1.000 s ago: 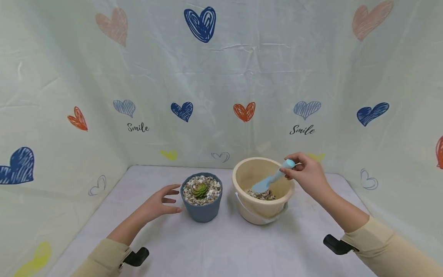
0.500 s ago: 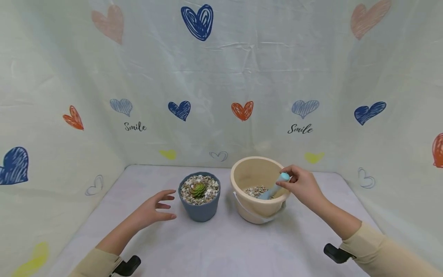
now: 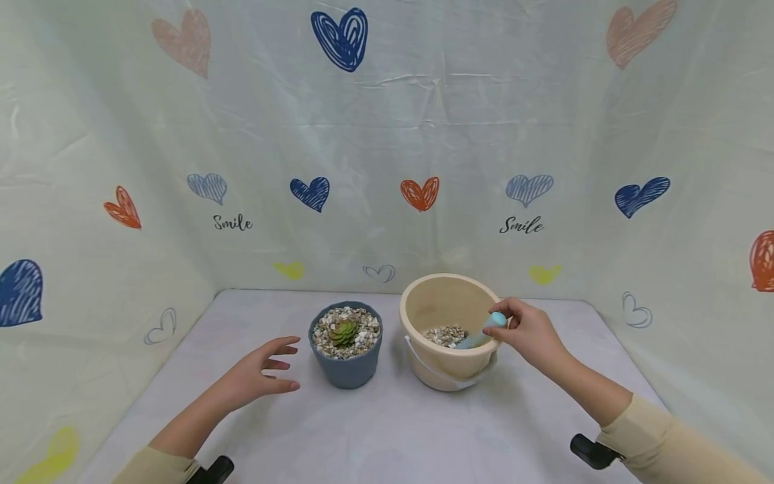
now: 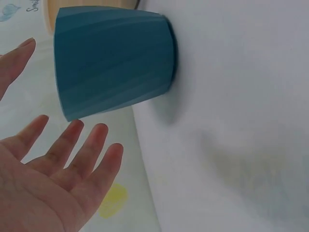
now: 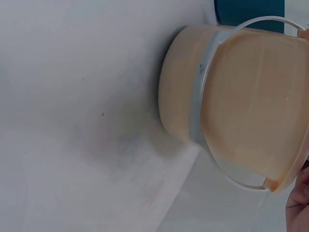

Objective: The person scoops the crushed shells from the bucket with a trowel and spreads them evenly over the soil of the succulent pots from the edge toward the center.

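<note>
In the head view my right hand (image 3: 531, 334) pinches the light blue handle of a small shovel (image 3: 478, 339), tilted down into a cream bucket (image 3: 444, 370). Mixed pebbles (image 3: 446, 335) cover part of the bucket's bottom, and the shovel's blade is mostly hidden by the rim. To the left stands a blue-grey pot (image 3: 346, 372) filled with pebbles, a green succulent (image 3: 343, 333) at its middle. My left hand (image 3: 254, 378) hovers left of this pot with fingers spread, touching nothing. In the left wrist view those fingers (image 4: 91, 150) are apart from the pot (image 4: 116, 58).
A white handle (image 5: 205, 77) hangs across the bucket's front in the right wrist view. The pale tabletop (image 3: 375, 437) ends at a curtain (image 3: 363, 134) printed with hearts, which stands behind and on both sides.
My right hand has lowered the shovel deeper into the bucket, at its right side, and tilted it. My left hand has drawn a little away from the pot to the left.
</note>
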